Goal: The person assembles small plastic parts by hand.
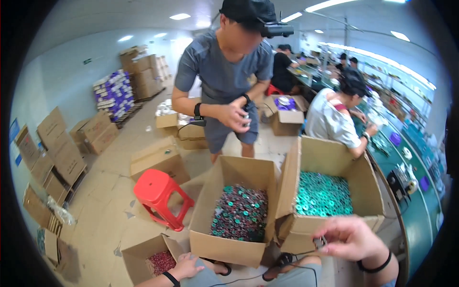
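My right hand (351, 237) is raised in front of the right-hand carton, its thumb and fingers pinching a small dark, metallic part (319, 242) whose exact kind I cannot make out. On my left thigh lies my left hand (188, 266), fingers loosely stretched, with nothing visible in it. Before me stands a cardboard box (239, 247) of mixed small dark-red and green parts (240, 210). Right of it, a larger carton (330, 152) holds many green ring-shaped parts (324, 193). By my left hand, a small box (136, 260) contains tiny red parts (161, 262).
A red plastic stool (160, 191) stands left of the middle box. Across from me, a person (224, 81) in grey handles a small object. Another person (334, 115) works at the green-topped bench (416, 210) on the right. A thin cable (248, 281) crosses my lap.
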The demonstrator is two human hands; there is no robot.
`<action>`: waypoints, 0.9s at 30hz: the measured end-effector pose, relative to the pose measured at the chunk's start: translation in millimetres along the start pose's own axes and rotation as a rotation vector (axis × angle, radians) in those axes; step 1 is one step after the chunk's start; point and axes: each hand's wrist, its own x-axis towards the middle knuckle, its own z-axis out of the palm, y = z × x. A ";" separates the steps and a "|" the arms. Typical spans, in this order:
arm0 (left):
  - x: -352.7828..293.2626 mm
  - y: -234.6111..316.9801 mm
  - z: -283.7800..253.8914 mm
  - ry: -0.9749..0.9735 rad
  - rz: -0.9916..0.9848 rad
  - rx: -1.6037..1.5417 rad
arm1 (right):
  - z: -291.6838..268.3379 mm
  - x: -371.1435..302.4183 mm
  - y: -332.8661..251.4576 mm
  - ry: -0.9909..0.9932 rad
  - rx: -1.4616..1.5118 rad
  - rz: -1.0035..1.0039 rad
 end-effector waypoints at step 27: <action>97.6 37.9 3.8 0.167 -0.252 0.117 | -95.9 150.7 356.2 -0.261 -0.823 0.390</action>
